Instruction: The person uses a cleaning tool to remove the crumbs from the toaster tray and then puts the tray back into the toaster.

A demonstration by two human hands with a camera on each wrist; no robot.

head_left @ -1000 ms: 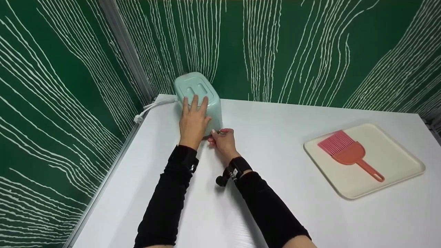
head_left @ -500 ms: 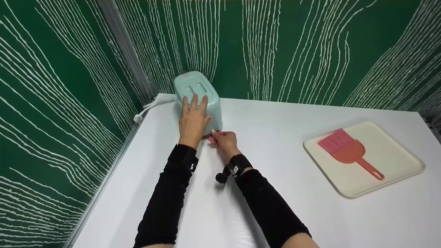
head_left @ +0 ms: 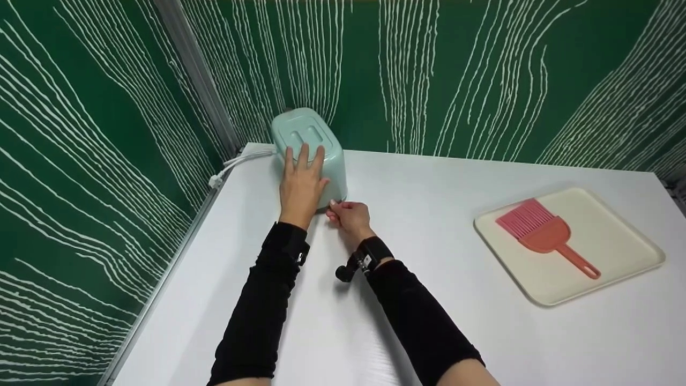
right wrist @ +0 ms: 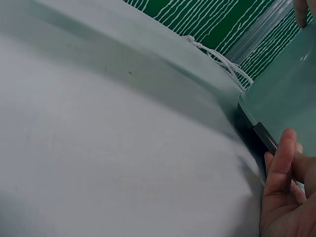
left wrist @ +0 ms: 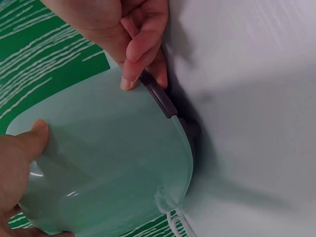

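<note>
A mint-green toaster (head_left: 335,171) with a lid over its top stands at the back left of the white table. My left hand (head_left: 301,195) lies on it with fingers spread over the lid's near end and the thumb against the side. In the left wrist view a dark strip (left wrist: 159,94), which looks like the crumb tray's edge, runs along the toaster's bottom edge. My right hand (head_left: 351,220) is low at that near end, thumb and fingers pinching the dark strip. In the right wrist view the fingertips (right wrist: 286,140) partly cover the strip.
A white cord with a plug (head_left: 216,181) trails from the toaster over the table's left edge. On the right lies a cream tray (head_left: 616,230) bearing a brush (head_left: 546,236) with pink bristles and an orange handle. Green walls with white lines border the table (head_left: 429,257).
My right hand's fingers have curled in slightly at the toaster's base. My left hand stays on the toaster, which has not visibly moved on the table.
</note>
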